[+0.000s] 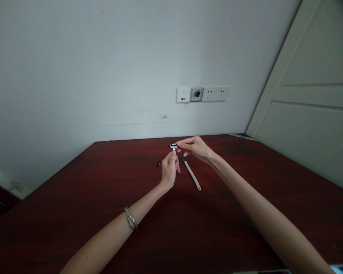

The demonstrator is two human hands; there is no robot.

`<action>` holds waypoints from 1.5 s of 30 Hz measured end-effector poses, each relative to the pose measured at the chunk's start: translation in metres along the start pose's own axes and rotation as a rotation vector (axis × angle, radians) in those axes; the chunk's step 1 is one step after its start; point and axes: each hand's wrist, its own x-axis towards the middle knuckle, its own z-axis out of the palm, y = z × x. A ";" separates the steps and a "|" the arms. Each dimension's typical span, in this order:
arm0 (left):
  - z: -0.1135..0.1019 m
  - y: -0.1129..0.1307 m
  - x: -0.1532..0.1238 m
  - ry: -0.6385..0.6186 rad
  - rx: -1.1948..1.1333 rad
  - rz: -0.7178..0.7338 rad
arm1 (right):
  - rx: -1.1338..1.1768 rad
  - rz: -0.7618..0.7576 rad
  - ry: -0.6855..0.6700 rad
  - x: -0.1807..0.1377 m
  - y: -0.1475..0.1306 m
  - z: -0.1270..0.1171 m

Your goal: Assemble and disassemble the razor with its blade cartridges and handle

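Both my hands meet above the far middle of a dark red wooden table (103, 198). My left hand (169, 168) is closed in a pinch on the short silvery stem of a small razor head (173, 146). My right hand (194, 147) pinches the dark razor head from the right side. A pale slim handle (192, 174) lies on the table just below my right hand, apart from the head. A small black piece (158, 163) lies on the table left of my left hand. A silver bracelet (130, 218) sits on my left wrist.
The table stands against a white wall with a row of sockets (202, 94), one holding a dark plug. A pale panelled door (311, 102) closes off the right side. A thin strip (242, 136) lies at the table's far right corner.
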 end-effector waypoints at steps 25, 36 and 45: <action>0.000 0.001 -0.002 -0.011 -0.009 -0.011 | 0.001 -0.018 -0.078 0.000 0.000 -0.004; 0.000 0.001 -0.002 -0.017 -0.025 -0.011 | -0.006 -0.012 -0.069 0.000 -0.001 -0.003; 0.000 0.002 -0.001 -0.010 -0.029 -0.017 | -0.018 -0.030 -0.073 -0.001 -0.002 -0.002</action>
